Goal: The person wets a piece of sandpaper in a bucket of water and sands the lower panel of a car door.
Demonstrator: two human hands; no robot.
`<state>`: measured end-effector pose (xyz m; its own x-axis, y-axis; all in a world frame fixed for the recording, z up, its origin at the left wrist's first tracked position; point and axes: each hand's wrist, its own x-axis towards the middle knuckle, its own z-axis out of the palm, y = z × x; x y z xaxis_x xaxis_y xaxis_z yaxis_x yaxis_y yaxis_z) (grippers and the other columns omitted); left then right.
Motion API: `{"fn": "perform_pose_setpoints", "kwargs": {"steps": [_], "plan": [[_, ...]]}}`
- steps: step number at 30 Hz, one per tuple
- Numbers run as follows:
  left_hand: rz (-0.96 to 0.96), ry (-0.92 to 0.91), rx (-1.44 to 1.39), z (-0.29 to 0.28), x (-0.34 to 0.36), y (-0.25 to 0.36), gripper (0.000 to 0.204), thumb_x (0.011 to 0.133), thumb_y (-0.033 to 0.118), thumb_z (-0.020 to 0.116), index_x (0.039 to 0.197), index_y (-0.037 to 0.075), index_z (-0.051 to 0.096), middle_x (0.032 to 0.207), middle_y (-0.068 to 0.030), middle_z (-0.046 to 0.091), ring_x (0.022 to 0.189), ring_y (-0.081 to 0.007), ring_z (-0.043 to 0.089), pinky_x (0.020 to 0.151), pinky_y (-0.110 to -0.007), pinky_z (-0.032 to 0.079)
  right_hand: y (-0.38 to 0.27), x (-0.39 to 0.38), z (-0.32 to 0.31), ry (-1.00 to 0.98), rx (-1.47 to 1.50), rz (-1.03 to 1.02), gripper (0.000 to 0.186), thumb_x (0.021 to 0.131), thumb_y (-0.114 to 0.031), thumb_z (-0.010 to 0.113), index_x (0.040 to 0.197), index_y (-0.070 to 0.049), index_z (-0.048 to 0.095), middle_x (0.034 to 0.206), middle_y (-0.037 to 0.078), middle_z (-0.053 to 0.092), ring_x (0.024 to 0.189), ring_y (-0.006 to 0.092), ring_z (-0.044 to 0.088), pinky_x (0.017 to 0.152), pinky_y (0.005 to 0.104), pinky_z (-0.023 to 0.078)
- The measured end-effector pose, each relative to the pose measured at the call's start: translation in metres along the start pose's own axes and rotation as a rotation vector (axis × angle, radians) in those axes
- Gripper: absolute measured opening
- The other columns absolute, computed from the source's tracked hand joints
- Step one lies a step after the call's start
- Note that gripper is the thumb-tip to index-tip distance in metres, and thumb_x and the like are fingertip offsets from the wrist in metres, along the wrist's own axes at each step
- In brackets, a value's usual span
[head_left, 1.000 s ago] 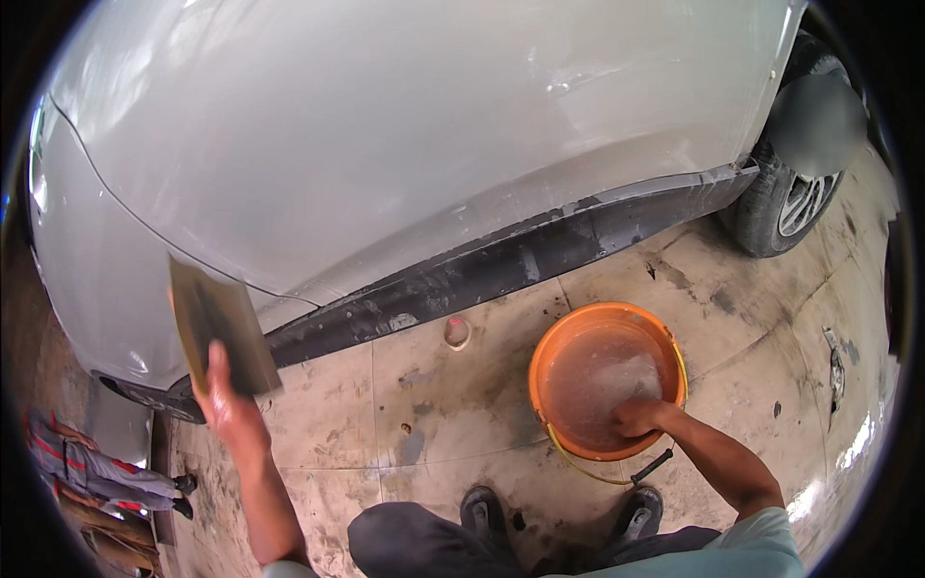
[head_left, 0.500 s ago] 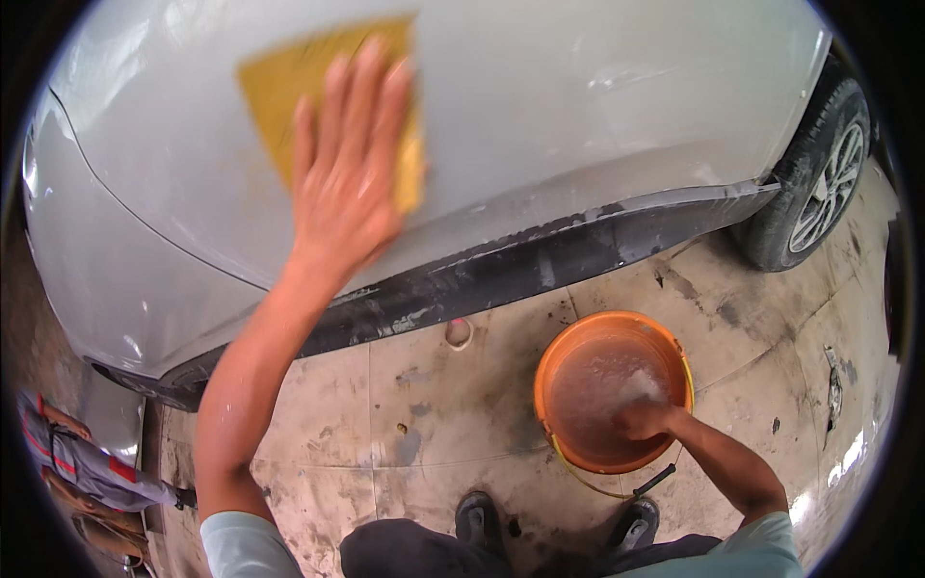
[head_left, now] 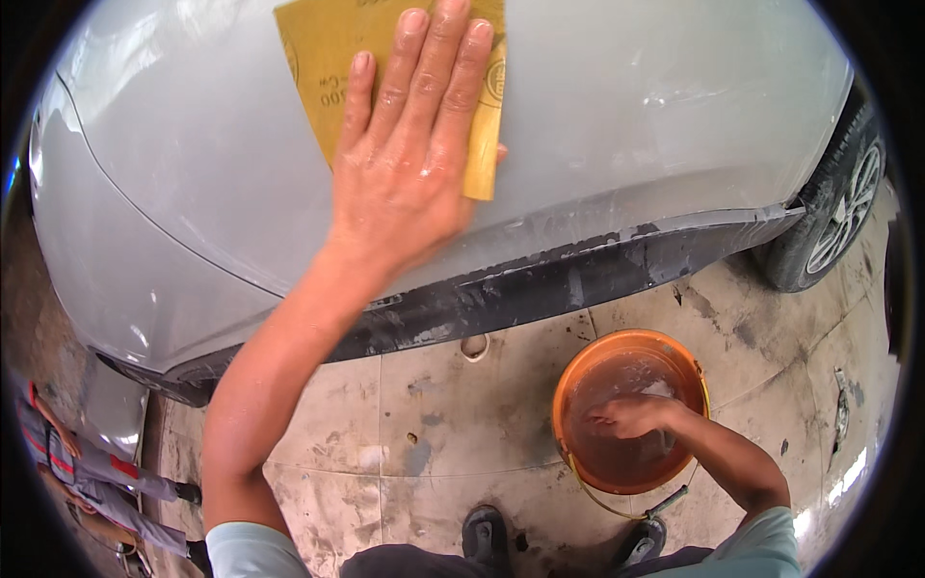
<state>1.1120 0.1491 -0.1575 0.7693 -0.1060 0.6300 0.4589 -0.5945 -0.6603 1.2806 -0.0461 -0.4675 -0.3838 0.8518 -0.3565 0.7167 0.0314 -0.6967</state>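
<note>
A yellow-brown sheet of sandpaper (head_left: 323, 77) lies against the light grey side of a car (head_left: 617, 106). My left hand (head_left: 409, 164) spreads flat over the sheet with fingers stretched, and its thumb tip peeks out past the sheet's right edge, so the paper is held between them. Wet skin glistens on that hand. Lower right, my right hand (head_left: 631, 416) reaches into an orange bucket (head_left: 561, 414) of murky water. Its fingers look extended at the water, partly hidden, and I make out nothing in them. Pale foam or splash shows beside it.
A dark sill (head_left: 540, 294) runs along the car's lower edge to a wheel (head_left: 838, 217) at right. The bucket's wire handle with its dark grip (head_left: 667, 501) hangs near my right shoe (head_left: 641, 539). Another person (head_left: 106, 472) is at far left. The tiled floor (head_left: 385, 424) is stained.
My left hand and the sandpaper have shifted right and slightly upward in the picture. My right hand's fingers, hidden in splashing water before, now show more clearly.
</note>
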Motion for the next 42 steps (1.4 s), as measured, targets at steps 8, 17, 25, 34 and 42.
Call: {"fn": "perform_pose_setpoints", "kwargs": {"steps": [8,17,25,34,42], "plan": [[0.051,-0.034,0.236,0.020,-0.094,-0.040,0.064,0.093,0.035,0.041,0.141,-0.005,0.028,0.145,-0.0230,0.032,0.138,-0.0368,0.023,0.113,-0.046,0.005,-0.014,-0.034,-0.027,-0.058,0.018,0.156,0.041,0.092,-0.036,0.047,0.117,-0.005,0.056,0.107,0.018,0.063,0.103,0.0334,0.058,0.088,0.0408,0.045],[0.067,-0.118,0.186,0.022,-0.126,-0.051,0.060,0.095,0.036,0.040,0.140,-0.003,0.032,0.146,-0.0178,0.033,0.138,-0.0325,0.026,0.113,-0.044,0.009,-0.017,-0.025,-0.031,0.018,0.132,0.031,0.046,0.093,-0.044,0.045,0.120,-0.008,0.055,0.104,0.017,0.063,0.099,0.0343,0.059,0.085,0.0414,0.046],[0.004,0.001,0.084,0.012,-0.014,0.008,0.061,0.094,0.034,0.038,0.143,-0.001,0.027,0.149,-0.0180,0.026,0.140,-0.0324,0.019,0.113,-0.043,0.006,-0.034,0.008,-0.044,0.015,0.098,0.003,0.048,0.093,-0.043,0.047,0.122,-0.006,0.054,0.106,0.016,0.064,0.100,0.0315,0.061,0.087,0.0400,0.046],[-0.062,0.001,0.076,0.023,-0.055,-0.012,0.063,0.092,0.029,0.036,0.143,-0.004,0.024,0.149,-0.0222,0.024,0.140,-0.0365,0.016,0.113,-0.043,0.002,-0.016,-0.031,-0.042,-0.010,0.000,0.119,0.050,0.093,-0.047,0.044,0.117,-0.004,0.055,0.105,0.017,0.064,0.100,0.0337,0.060,0.087,0.0406,0.046],[0.014,-0.009,0.101,0.027,-0.134,-0.055,0.062,0.091,0.029,0.036,0.143,-0.004,0.026,0.149,-0.0209,0.024,0.140,-0.0356,0.017,0.113,-0.045,0.002,-0.014,-0.050,-0.036,0.094,0.083,0.119,0.047,0.094,-0.046,0.044,0.116,-0.006,0.056,0.104,0.018,0.064,0.102,0.0350,0.059,0.088,0.0408,0.045]]}}
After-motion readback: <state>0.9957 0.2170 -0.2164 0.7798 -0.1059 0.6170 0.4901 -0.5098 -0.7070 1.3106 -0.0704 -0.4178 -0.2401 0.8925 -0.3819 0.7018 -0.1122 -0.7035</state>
